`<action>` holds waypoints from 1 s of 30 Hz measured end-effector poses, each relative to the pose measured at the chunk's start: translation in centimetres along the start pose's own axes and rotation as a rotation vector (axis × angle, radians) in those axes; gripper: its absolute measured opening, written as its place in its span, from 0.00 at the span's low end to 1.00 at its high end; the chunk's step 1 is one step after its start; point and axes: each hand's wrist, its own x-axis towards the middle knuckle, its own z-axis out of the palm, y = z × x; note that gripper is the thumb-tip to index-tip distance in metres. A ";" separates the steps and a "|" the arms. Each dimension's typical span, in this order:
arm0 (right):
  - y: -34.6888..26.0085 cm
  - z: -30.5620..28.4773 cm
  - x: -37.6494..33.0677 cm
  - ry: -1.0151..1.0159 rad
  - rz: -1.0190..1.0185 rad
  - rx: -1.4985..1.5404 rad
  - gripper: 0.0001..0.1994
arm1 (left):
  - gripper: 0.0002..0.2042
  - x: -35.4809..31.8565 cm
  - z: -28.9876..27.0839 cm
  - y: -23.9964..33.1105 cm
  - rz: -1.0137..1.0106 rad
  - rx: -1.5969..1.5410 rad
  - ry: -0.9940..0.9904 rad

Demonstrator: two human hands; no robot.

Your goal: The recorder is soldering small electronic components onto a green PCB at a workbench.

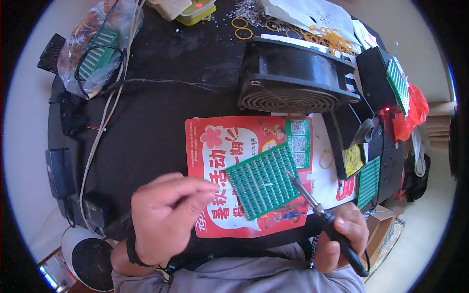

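Observation:
A green circuit board [266,180] with rows of small parts lies tilted on a red and white printed sheet [198,171]. In my right hand [344,234] is a soldering iron [342,239]; its metal tip reaches the board's right part, though contact is hard to judge. My left hand [168,210] hovers over the sheet's left side, thumb and forefinger pinched together close to the board. Whatever sits between those fingertips is too small to make out.
Beyond the sheet stands a black fan [295,78]. To its right are a soldering iron stand [347,132] with a yellow sponge [352,161] and another green board [369,183]. Rubber bands [332,39] lie at the back; cables [105,117] cross the left side, near a bagged board [97,53].

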 end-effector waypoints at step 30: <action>0.8 3.0 2.7 -0.285 -0.076 -0.105 0.16 | 0.08 0.4 1.4 -0.9 0.365 0.461 0.064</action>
